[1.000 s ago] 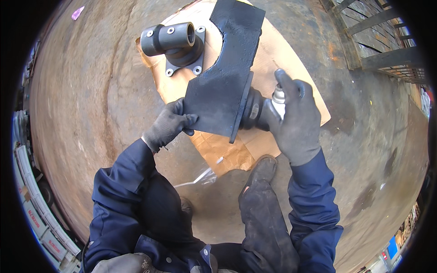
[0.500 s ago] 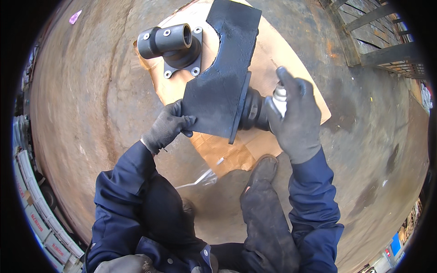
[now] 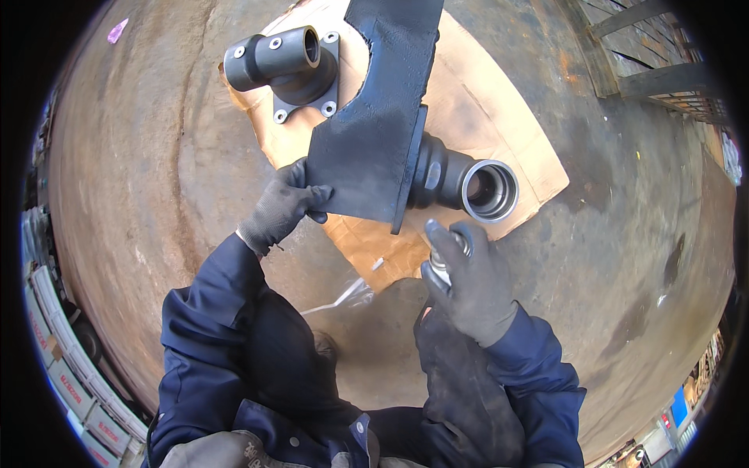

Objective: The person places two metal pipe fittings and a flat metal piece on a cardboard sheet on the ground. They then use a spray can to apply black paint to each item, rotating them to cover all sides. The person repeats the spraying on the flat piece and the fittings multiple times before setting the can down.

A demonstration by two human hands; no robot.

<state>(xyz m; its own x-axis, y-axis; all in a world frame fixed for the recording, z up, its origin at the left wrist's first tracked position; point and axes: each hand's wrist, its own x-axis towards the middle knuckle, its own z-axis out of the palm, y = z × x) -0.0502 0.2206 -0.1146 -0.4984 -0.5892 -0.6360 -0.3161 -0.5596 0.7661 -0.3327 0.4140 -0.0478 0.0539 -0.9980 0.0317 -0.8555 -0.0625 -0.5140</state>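
Note:
My left hand point(image 3: 282, 203), in a dark grey work glove, grips the near left corner of a flat black plate point(image 3: 367, 168) with a rough curved cutout. Against the plate's right edge stands a flange, seen nearly edge-on, and a black pipe fitting point(image 3: 449, 175) juts rightward from it, its bare metal ring facing up. My gloved right hand point(image 3: 477, 292) is wrapped around a spray can point(image 3: 439, 269), mostly hidden by the fingers, with the index finger over its top. The can is apart from the fitting, nearer to me.
A second black pipe fitting point(image 3: 292, 66) with a bolt-holed square flange sits left of the plate. Brown cardboard point(image 3: 507, 101) lies beneath on the stained concrete floor point(image 3: 624, 218). Clear plastic wrap point(image 3: 355, 295) lies near my feet. A wooden rack point(image 3: 624, 47) stands at far right.
My right hand has drawn back toward me with the spray can, uncovering the fitting's open end. My left hand keeps its grip on the plate. The whole view has shifted slightly.

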